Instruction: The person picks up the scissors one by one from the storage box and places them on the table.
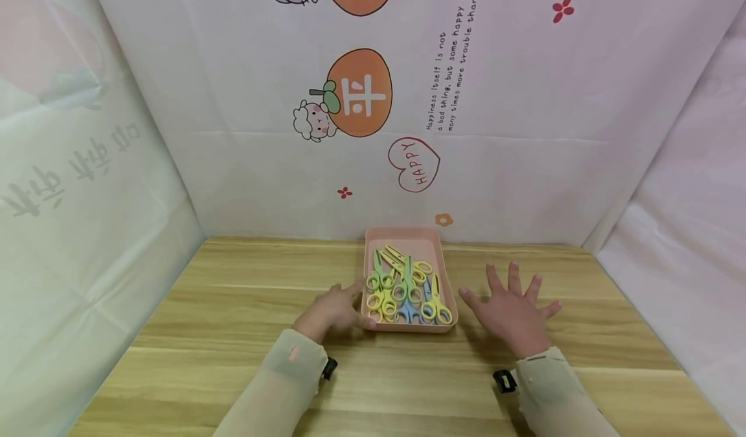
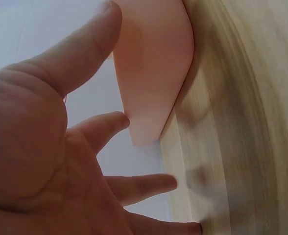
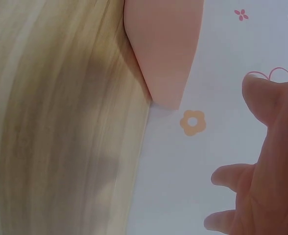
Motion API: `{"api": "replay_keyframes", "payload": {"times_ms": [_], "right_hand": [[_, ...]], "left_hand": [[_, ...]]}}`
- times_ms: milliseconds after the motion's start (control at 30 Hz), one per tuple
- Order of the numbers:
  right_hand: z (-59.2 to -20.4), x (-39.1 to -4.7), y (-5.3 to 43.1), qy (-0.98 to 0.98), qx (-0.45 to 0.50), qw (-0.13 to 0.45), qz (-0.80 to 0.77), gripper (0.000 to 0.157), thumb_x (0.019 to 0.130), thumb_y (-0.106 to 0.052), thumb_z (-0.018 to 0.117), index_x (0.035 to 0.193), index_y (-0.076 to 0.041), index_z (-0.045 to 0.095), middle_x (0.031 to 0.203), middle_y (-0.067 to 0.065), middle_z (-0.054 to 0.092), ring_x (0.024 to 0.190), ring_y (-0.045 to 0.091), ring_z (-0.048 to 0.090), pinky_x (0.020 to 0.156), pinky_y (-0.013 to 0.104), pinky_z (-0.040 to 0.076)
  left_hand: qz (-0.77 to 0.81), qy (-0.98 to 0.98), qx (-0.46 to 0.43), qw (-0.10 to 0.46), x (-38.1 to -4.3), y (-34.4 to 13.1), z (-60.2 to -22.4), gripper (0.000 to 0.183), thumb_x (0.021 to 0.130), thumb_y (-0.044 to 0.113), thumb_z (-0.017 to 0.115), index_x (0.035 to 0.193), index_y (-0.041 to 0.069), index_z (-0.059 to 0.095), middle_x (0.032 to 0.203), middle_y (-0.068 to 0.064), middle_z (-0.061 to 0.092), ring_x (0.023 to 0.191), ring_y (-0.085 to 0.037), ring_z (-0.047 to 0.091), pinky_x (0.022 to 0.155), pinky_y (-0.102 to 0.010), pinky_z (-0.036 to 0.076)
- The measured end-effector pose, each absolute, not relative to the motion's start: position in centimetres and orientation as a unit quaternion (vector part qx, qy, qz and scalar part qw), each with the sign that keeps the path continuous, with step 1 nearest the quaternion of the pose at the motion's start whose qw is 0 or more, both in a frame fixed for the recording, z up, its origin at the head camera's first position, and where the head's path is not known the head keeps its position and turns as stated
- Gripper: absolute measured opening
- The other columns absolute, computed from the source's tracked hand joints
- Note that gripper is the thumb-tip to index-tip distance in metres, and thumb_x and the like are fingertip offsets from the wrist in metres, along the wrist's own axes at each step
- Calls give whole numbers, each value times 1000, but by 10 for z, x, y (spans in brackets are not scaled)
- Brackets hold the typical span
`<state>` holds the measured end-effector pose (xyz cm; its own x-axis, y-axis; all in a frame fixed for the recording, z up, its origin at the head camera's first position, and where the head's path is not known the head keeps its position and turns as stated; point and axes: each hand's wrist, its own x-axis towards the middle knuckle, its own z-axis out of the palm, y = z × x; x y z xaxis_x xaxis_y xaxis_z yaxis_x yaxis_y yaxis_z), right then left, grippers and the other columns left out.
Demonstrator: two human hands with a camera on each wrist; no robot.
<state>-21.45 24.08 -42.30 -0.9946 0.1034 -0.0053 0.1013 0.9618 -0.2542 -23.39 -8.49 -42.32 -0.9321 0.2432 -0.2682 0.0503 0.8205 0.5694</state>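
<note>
Tray (image 1: 403, 232): pink, on the counter (image 1: 245, 307), long side running away from the person. Contents: a heap of scissors (image 1: 407, 281), yellow, green and blue, overlapping, bunched toward the near end. Left hand (image 1: 333, 312) released, at the tray's near left corner, fingers extended; index tip appears to meet the side. Right hand (image 1: 514, 314) also released, fingers spread, just beside the right side, apparently apart from it. Risk, judged: one-sided push could skew the tray; lifting one end could slide the heap; pulling one pair could drag others, since they overlap. Beyond: printed sheet (image 1: 513, 178) behind the counter.
</note>
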Motion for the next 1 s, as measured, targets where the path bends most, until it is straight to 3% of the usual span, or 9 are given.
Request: {"api": "replay_keyframes", "payload": {"times_ms": [167,333,633,767,867,1000], "right_hand": [[-422,-216,242,-990,-50,2,134,103,76,-85,16,151,-15,11,148,24,-19,117,54,-33,66,73,-26],[-421,-218,243,-990,-46,7,132,102,77,-84,16,151,-14,13,148,26,-17,118,54,-32,66,73,-26],[-419,-225,245,-989,-42,-15,141,104,76,-85,15,151,-14,12,148,28,-14,118,57,-29,66,75,-24],[-419,-237,246,-978,-23,-58,198,103,77,-84,18,151,-13,7,149,30,-10,123,62,-14,75,81,-9],[-420,-246,248,-958,-2,-86,274,101,80,-81,24,151,-12,6,150,29,-2,129,57,0,89,76,8],[-418,-256,250,-933,3,-112,342,99,80,-79,32,150,-11,17,150,24,16,133,46,14,99,64,18]], "left_hand": [[296,935,89,174,-237,-85,-422,103,65,50,79,149,34,23,139,-15,43,131,-41,28,100,-57,26],[304,931,84,183,-237,-85,-424,102,67,54,77,150,32,22,136,-18,46,131,-42,26,99,-59,26],[267,943,88,176,-237,-82,-422,103,69,57,75,151,29,18,134,-26,44,126,-43,35,98,-54,31],[267,944,70,178,-237,-82,-422,104,66,58,76,149,36,19,144,-28,28,128,-49,26,95,-61,30],[268,945,58,180,-237,-83,-423,104,64,59,76,148,40,19,148,-27,19,130,-51,18,94,-66,23],[260,946,73,177,-239,-84,-423,104,64,59,76,149,37,20,143,-22,35,134,-45,16,98,-67,11]]}}
